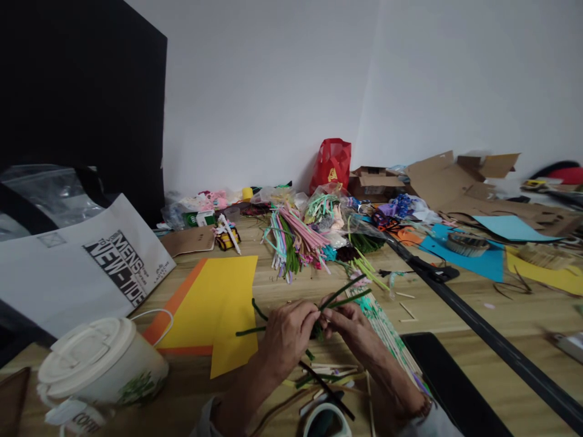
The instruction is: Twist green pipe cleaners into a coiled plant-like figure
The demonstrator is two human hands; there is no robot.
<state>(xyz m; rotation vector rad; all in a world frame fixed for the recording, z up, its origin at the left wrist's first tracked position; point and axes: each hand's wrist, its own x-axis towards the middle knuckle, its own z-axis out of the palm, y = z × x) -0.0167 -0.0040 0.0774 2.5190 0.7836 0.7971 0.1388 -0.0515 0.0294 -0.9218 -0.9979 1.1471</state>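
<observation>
Dark green pipe cleaners point(347, 292) are pinched between my two hands, which nearly touch above the middle of the table. My left hand point(286, 332) has its thumb and fingers pressed together on them, and green ends stick out to its left. My right hand point(346, 321) grips them close to the crossing point, with two green ends pointing up and right. The part between the fingertips is mostly hidden. Below the hands lie short sticks and green pieces beside a roll of tape point(327, 420).
Yellow sheets point(232, 303) and a lidded mug point(104, 364) are at the left. Behind the hands lies a pile of coloured pipe cleaners point(300, 237). A black phone point(450, 382) and a long black bar point(483, 328) lie at the right.
</observation>
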